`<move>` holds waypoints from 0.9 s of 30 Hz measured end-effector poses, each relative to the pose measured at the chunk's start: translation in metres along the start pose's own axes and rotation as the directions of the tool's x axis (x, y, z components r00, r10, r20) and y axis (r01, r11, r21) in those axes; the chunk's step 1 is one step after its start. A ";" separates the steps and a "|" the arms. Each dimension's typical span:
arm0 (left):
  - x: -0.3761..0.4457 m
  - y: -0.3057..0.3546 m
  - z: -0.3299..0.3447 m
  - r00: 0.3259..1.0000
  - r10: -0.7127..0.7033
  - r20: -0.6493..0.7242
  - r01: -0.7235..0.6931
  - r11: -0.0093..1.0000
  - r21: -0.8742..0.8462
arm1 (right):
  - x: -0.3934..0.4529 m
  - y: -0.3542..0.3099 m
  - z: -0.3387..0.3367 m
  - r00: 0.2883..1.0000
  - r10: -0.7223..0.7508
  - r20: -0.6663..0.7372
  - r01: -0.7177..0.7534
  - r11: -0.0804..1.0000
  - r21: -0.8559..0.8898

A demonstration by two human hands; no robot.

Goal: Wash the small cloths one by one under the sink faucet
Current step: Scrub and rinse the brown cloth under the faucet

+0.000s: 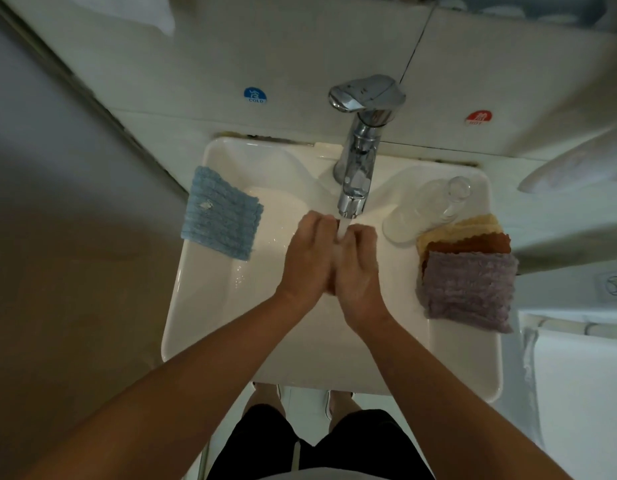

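Both our left hand (pixel 308 252) and right hand (pixel 357 263) pressed together, clamping a brown cloth (pixel 331 287) under the faucet (pixel 357 168).

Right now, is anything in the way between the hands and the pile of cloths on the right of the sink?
Nothing visible blocks it. The right hand is under the faucet, and the purple cloth topping the pile lies just to its right on the sink rim. The clear bottle lies farther back, beside the pile, not across the path.
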State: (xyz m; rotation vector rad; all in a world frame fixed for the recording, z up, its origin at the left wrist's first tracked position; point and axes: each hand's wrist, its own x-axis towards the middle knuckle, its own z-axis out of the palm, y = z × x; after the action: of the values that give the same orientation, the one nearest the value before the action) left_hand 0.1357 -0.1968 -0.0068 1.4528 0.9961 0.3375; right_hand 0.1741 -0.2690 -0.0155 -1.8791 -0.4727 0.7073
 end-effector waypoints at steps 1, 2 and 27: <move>0.001 0.002 0.000 0.998 -0.026 -0.051 0.025 0.999 -0.031 | -0.005 0.002 0.001 0.998 -0.049 -0.042 0.052 0.995 0.083; 0.001 0.002 0.004 0.994 -0.061 -0.092 0.051 0.994 -0.100 | -0.007 0.000 0.001 0.993 -0.076 -0.088 0.087 0.989 0.122; -0.030 -0.020 0.002 0.938 -0.289 0.191 0.344 0.708 -0.617 | -0.008 0.018 -0.009 0.988 0.006 -0.156 0.023 0.983 0.184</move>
State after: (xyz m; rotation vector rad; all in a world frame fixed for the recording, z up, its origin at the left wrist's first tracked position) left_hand 0.1120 -0.2232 -0.0148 0.6414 0.9194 0.3211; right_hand 0.1743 -0.2873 -0.0273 -1.7399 -0.3037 0.5732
